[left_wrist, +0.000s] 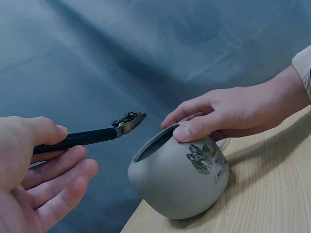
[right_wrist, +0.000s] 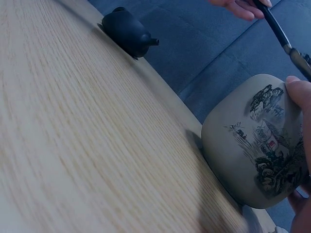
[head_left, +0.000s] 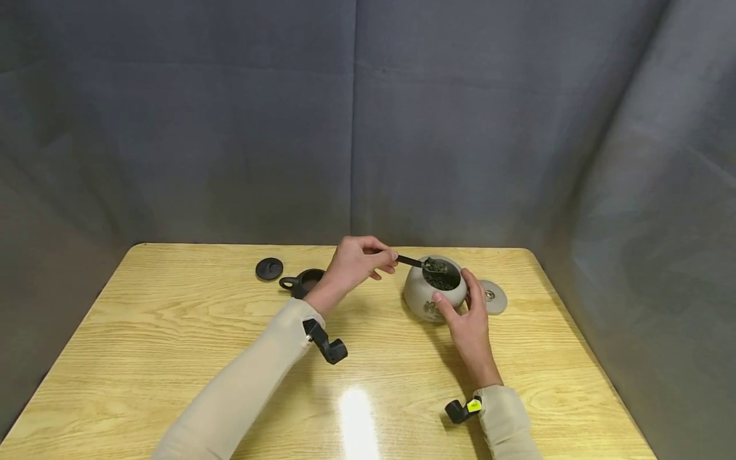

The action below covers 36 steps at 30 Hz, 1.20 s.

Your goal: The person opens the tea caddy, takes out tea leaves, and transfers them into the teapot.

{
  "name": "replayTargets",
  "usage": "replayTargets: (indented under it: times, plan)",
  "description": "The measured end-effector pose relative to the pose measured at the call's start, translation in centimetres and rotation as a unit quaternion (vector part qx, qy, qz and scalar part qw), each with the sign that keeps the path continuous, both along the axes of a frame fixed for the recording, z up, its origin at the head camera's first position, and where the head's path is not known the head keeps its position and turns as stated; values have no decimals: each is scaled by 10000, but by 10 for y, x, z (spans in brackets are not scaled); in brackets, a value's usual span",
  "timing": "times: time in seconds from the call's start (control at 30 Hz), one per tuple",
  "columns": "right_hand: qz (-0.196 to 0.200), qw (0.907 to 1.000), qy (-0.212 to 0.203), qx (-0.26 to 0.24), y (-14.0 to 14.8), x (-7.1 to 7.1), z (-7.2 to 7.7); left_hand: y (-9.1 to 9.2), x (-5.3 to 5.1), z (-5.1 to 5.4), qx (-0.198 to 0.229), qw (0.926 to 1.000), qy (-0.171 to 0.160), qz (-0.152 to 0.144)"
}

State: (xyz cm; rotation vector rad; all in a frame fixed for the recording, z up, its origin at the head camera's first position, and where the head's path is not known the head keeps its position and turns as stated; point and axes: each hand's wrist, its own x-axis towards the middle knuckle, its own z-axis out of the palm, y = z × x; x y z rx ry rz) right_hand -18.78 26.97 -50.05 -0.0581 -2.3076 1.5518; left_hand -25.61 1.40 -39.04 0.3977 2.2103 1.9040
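Note:
A dark-handled scoop (head_left: 409,260) is pinched between the thumb and fingers of the left hand (head_left: 358,260). Dark leaves (left_wrist: 127,118) lie heaped in its bowl, which in the left wrist view shows just above the mouth of a round grey jar (left_wrist: 180,179). More dark leaves are inside the jar. The right hand (head_left: 470,322) grips the jar at its rim, thumb on the near side and fingers on the far right side. Painted scenery covers the jar's wall (right_wrist: 257,145) in the right wrist view.
Left of the jar stands a small black teapot (right_wrist: 125,31), partly behind the left wrist in the head view. A round black lid (head_left: 269,269) lies beyond it to the left. The jar's grey lid (head_left: 496,298) lies right of the jar. Grey curtains surround the wooden table (head_left: 172,332).

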Motion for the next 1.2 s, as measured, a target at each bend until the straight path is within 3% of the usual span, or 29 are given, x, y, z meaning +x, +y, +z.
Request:
replayTargets:
  times: [0.3,0.7,0.9,1.2]
  plan:
    - [-10,10000,-26,-91,3,0,-1,-19,13,13,142,9999,-11,98]
    - [-14,10000,-52,-76,2,-3,-1,-63,32,16,394,9977,3,547]
    - [-49,10000,-73,-38,7,1,0,-89,38,10,477,9956,-34,802]
    - [-59,9999,-59,-65,9,4,-3,-130,50,-14,381,9919,-68,1206]
